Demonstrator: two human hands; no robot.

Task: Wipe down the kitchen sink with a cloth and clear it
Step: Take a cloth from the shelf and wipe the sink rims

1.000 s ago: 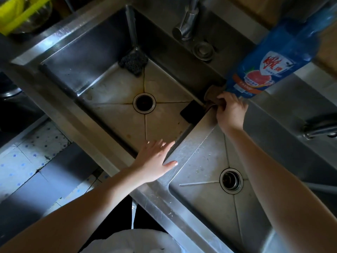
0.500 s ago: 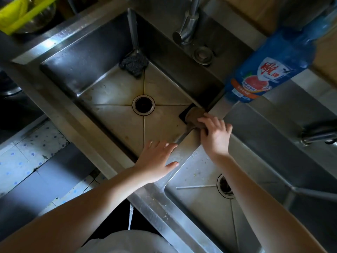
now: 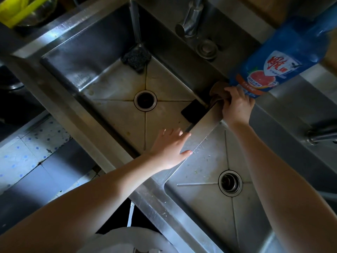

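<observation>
A double steel sink (image 3: pixel 87 52) fills the view, with a steel divider (image 3: pixel 202 125) between its two basins. My right hand (image 3: pixel 237 106) grips a brown cloth (image 3: pixel 217 89) at the far end of the divider, by the back rim. My left hand (image 3: pixel 169 148) rests flat with straight fingers on the near end of the divider. The left basin holds a dark scrubbing pad (image 3: pixel 135 58) in its far corner and a flat black object (image 3: pixel 193 111) beside the divider. Small food bits dot the right basin's floor (image 3: pixel 204 161).
A blue dish soap bottle (image 3: pixel 280 57) stands on the back rim just beyond my right hand. A tap (image 3: pixel 191 19) and a round fitting (image 3: pixel 207 49) sit behind the left basin. A second tap spout (image 3: pixel 321 134) juts in at the right. A yellow bag (image 3: pixel 20 11) lies far left.
My right hand has slid the cloth along the divider toward me and then back to its far end by the soap bottle. My left hand has stayed flat on the divider.
</observation>
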